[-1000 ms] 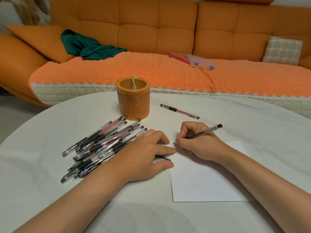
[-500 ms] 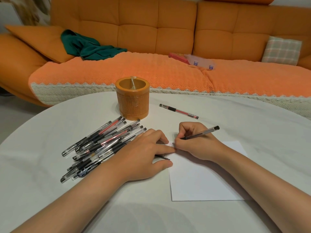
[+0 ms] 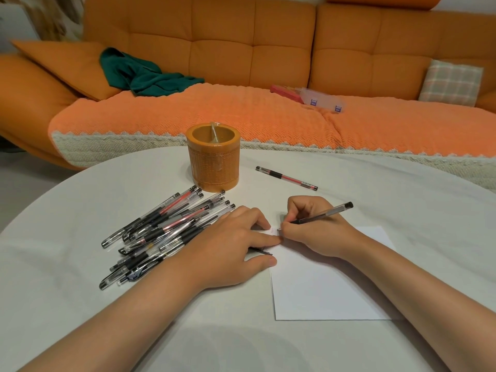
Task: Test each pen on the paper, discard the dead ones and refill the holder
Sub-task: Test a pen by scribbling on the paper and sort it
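My right hand (image 3: pixel 311 229) grips a grey pen (image 3: pixel 326 214) with its tip on the top left corner of the white paper (image 3: pixel 322 285). A faint red mark shows beside the tip. My left hand (image 3: pixel 230 253) lies flat with straight fingers pressing the paper's left edge, and a small dark pen cap (image 3: pixel 261 251) sits under its fingers. A heap of several clear pens (image 3: pixel 161 232) lies left of that hand. The orange round holder (image 3: pixel 213 157) stands behind the heap with one pale thing inside. A single red-ink pen (image 3: pixel 285 178) lies right of the holder.
All of this sits on a round white table (image 3: pixel 80 304). Behind it runs an orange sofa (image 3: pixel 241 49) with a green cloth (image 3: pixel 145 73), a clear plastic box (image 3: pixel 319 99) and a checked cushion (image 3: pixel 451 83).
My right hand and the pen have shifted slightly left on the paper's top corner, and the pen has tilted a little flatter. The left hand has stayed put.
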### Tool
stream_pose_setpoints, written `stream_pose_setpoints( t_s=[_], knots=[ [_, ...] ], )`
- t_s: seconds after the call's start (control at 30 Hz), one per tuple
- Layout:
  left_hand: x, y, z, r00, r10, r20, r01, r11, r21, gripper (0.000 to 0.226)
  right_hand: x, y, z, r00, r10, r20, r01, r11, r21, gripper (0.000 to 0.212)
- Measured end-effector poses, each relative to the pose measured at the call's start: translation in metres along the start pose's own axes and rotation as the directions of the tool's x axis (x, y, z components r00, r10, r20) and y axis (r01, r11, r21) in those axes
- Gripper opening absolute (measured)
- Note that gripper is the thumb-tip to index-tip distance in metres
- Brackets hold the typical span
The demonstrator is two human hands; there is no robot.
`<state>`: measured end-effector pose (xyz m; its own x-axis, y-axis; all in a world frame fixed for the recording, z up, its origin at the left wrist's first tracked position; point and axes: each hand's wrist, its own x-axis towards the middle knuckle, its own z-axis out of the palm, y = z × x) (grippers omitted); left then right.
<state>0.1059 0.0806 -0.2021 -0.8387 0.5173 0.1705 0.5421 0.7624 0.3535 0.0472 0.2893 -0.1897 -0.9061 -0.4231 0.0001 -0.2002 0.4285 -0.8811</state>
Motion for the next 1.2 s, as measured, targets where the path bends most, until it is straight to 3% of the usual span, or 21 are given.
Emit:
stream_pose_setpoints(
  t_s=[0.33, 0.63, 0.8, 1.2],
  knots=[
    [0.0004, -0.0005, 0.0006, 1.0, -0.009, 0.0, 0.009, 1.0, -0.007, 0.04, 0.0013, 0.0004, 0.0011, 1.0, -0.007, -0.008, 0.007, 1.0, -0.012, 0.025],
    [0.0002, -0.0018, 0.0022, 1.0, -0.008, -0.008, 0.008, 1.0, -0.005, 0.043, -0.0017, -0.0027, -0.0038, 1.0, -0.022, 0.002, 0.021, 0.993, 0.112, 0.013],
    [-0.0001, -0.0016, 0.0016, 1.0, -0.013, -0.009, 0.013, 1.0, -0.018, 0.04, -0.0004, -0.0016, -0.0036, 0.999, 0.045, -0.011, -0.044, 0.997, 0.056, 0.018],
    [0.0001, -0.0013, 0.0013, 1.0, -0.008, 0.002, 0.008, 1.0, -0.006, 0.04, -0.0008, -0.0026, -0.0012, 1.0, 0.016, 0.01, -0.017, 1.0, 0.019, 0.025]
  ],
)
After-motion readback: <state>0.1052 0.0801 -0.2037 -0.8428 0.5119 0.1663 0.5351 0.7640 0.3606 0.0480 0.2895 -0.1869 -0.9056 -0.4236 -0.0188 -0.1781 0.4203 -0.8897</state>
